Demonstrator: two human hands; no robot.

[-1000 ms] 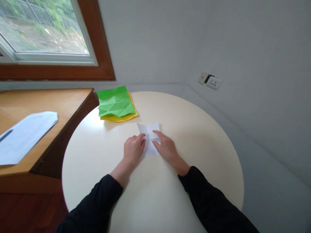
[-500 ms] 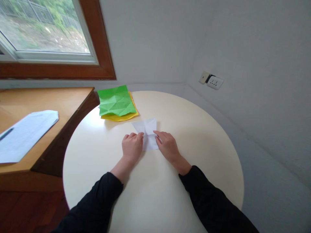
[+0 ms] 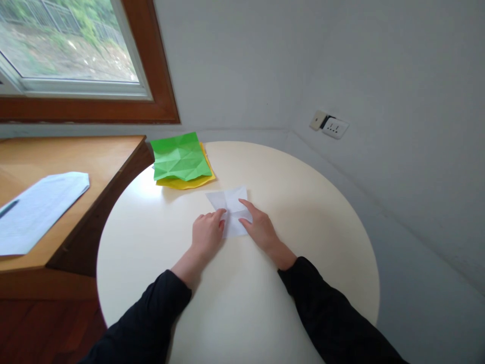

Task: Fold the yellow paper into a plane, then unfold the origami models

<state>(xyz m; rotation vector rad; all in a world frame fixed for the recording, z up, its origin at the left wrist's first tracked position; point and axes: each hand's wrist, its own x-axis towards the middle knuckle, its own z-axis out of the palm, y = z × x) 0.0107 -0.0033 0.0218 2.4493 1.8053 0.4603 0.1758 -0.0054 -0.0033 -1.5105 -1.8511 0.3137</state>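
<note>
A small sheet of folded white paper [image 3: 235,198] with crease lines lies on the round white table [image 3: 242,308]. My left hand [image 3: 206,232] pinches the left edge of the paper between thumb and forefinger. At the paper's right side is my right hand [image 3: 261,227], its thumb and forefinger spread apart over the sheet. The right fingertips rest on or just above the paper; I cannot tell which. Part of the paper's left and right edges is hidden by my fingers.
Creased green paper [image 3: 182,156] lies on yellow paper [image 3: 185,184] at the table's back left. A wooden desk [image 3: 109,151] on the left bears white sheets [image 3: 49,202] and a pen [image 3: 8,208]. A wall with a socket [image 3: 335,127] stands behind the table.
My right thumb and forefinger have spread apart from a near pinch. The paper has turned slightly, its upper right corner shifting right. My left hand keeps its pinch.
</note>
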